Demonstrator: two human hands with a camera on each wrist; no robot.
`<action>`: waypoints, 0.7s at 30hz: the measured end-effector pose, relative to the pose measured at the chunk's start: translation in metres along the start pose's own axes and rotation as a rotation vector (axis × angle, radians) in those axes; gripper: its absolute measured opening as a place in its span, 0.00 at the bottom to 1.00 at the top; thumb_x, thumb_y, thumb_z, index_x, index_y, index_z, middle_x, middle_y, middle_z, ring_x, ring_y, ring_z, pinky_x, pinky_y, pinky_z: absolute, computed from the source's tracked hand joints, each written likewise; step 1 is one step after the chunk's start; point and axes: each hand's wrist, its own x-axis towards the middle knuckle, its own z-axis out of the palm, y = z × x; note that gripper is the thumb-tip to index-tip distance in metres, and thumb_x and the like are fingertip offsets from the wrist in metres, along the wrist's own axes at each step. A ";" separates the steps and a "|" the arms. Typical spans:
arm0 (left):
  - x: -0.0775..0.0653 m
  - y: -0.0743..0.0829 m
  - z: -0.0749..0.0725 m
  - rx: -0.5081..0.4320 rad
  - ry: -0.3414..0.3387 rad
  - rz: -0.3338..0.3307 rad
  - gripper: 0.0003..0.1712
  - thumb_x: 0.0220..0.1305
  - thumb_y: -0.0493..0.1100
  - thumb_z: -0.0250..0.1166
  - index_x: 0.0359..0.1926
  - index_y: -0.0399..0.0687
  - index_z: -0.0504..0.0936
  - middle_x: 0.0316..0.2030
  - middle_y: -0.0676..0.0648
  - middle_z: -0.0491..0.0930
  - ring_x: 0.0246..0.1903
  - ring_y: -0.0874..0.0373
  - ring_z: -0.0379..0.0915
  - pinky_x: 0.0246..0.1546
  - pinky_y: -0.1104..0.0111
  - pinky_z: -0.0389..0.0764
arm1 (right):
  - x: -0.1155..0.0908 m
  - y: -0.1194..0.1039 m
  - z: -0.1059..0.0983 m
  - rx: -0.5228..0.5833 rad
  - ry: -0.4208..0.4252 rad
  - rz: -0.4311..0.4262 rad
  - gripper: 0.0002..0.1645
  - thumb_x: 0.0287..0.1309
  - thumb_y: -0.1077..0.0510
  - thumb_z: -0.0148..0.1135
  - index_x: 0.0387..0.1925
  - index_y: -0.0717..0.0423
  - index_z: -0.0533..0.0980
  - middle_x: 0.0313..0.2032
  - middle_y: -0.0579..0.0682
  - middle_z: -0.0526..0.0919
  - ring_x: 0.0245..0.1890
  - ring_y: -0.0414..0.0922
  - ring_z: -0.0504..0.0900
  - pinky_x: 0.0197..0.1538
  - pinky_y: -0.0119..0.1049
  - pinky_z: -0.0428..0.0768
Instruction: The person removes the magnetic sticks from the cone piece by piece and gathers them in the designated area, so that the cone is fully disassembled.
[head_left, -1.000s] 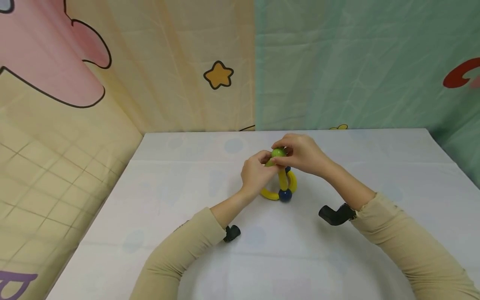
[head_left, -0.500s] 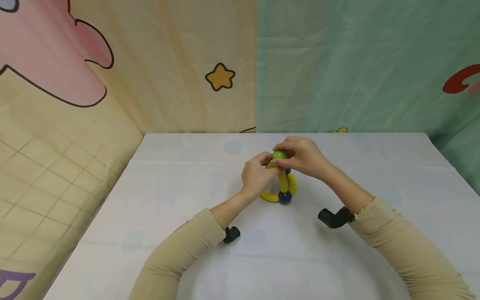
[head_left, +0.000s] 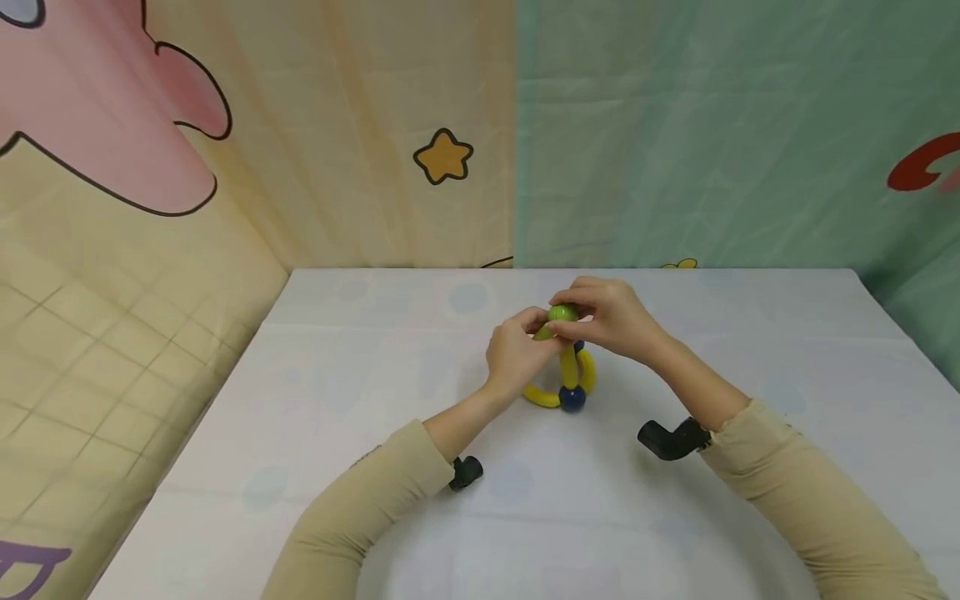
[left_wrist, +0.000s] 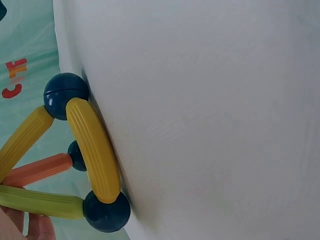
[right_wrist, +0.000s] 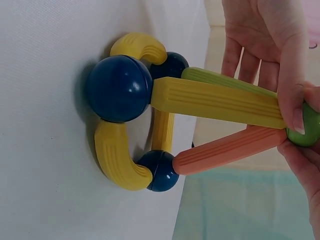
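A small pyramid of magnetic building rods and balls stands on the white table. Its base has curved yellow rods (right_wrist: 117, 155) joining dark blue balls (right_wrist: 120, 89). From those balls a straight yellow rod (right_wrist: 215, 102), an orange rod (right_wrist: 230, 150) and a green rod (left_wrist: 47, 201) lean up to one green ball (head_left: 562, 313) at the top. My left hand (head_left: 517, 354) pinches the rods' upper ends just below that ball, its thumb lying on the yellow rod. My right hand (head_left: 618, 321) holds the green ball between thumb and fingers. The fingers partly hide the joint.
The white-covered table (head_left: 375, 350) reaches back to a printed curtain (head_left: 442, 217) behind it and another at the left. Black wrist camera mounts (head_left: 671, 439) stick out by both sleeves, low over the table.
The head view has tilted slightly, so the scene sits a little lower. Both hands keep their hold at the top of the pyramid, with no other visible change.
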 end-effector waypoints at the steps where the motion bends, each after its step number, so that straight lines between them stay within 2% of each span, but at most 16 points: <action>1: 0.000 0.000 0.000 -0.002 0.001 0.006 0.11 0.52 0.48 0.71 0.35 0.49 0.84 0.33 0.54 0.84 0.37 0.63 0.78 0.40 0.63 0.72 | 0.000 0.000 0.000 0.001 0.005 -0.004 0.11 0.43 0.65 0.73 0.33 0.61 0.82 0.26 0.45 0.78 0.26 0.38 0.77 0.31 0.31 0.77; 10: 0.001 0.001 0.002 0.001 0.003 -0.003 0.11 0.52 0.47 0.71 0.35 0.49 0.84 0.32 0.54 0.84 0.36 0.64 0.77 0.40 0.62 0.71 | -0.003 0.001 0.001 0.020 0.036 -0.028 0.12 0.42 0.66 0.73 0.33 0.62 0.82 0.28 0.47 0.79 0.26 0.39 0.77 0.31 0.31 0.78; 15: 0.001 0.000 0.003 0.000 0.010 -0.002 0.11 0.53 0.48 0.70 0.34 0.48 0.84 0.32 0.54 0.84 0.33 0.62 0.77 0.36 0.65 0.72 | -0.004 0.001 0.000 0.043 0.071 -0.013 0.11 0.42 0.68 0.72 0.33 0.62 0.82 0.30 0.49 0.80 0.27 0.39 0.77 0.32 0.28 0.77; 19: -0.002 -0.009 0.005 0.022 -0.021 -0.053 0.11 0.53 0.49 0.70 0.32 0.46 0.85 0.29 0.54 0.84 0.31 0.63 0.76 0.31 0.71 0.73 | -0.001 -0.003 -0.002 0.097 0.104 -0.012 0.13 0.42 0.70 0.71 0.35 0.64 0.81 0.31 0.51 0.81 0.28 0.41 0.79 0.34 0.26 0.78; 21: -0.003 -0.011 0.006 0.021 -0.043 -0.057 0.11 0.53 0.49 0.70 0.32 0.46 0.86 0.30 0.55 0.84 0.33 0.65 0.76 0.34 0.72 0.73 | 0.002 -0.005 -0.003 0.094 0.107 -0.011 0.13 0.42 0.69 0.72 0.35 0.63 0.81 0.32 0.51 0.81 0.28 0.41 0.79 0.34 0.26 0.78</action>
